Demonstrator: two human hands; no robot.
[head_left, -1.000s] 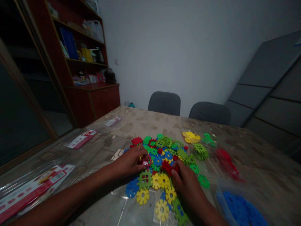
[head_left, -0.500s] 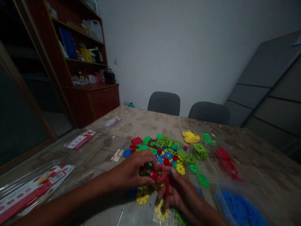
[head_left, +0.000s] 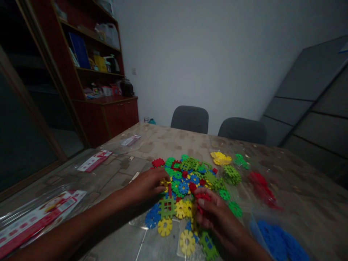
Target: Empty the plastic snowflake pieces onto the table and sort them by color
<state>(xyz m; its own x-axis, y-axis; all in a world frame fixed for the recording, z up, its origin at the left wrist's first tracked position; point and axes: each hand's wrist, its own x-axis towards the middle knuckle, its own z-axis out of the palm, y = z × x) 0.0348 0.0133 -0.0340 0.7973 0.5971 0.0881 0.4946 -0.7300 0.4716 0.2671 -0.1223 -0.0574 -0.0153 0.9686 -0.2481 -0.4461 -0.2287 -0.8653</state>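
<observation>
My right hand (head_left: 214,212) is closed around red plastic gear-edged building pieces (head_left: 203,201), at the near right side of the pile. My left hand (head_left: 149,184) reaches over the left of the pile, thumb and fingers apart. Close to its fingertips lie yellow pieces (head_left: 164,184) and a red strip (head_left: 170,190); I see nothing held there. Between the hands are a green window-shaped piece (head_left: 167,207), a blue flower-shaped disc (head_left: 183,187) and yellow discs (head_left: 188,208). Nearer to me lie another yellow disc (head_left: 165,227) and blue pieces (head_left: 152,216).
Sorted on the right are yellow pieces (head_left: 221,158), green pieces (head_left: 240,161), red pieces (head_left: 262,186) and a clear container of blue discs (head_left: 280,241). Clear packages with printed labels (head_left: 95,160) lie on the left. Grey chairs (head_left: 189,119) stand beyond the patterned table (head_left: 154,141).
My hands have come apart. The left moved away to the left, off the red and green pieces it held near the right hand. The right hand now grips red pieces slightly higher up.
</observation>
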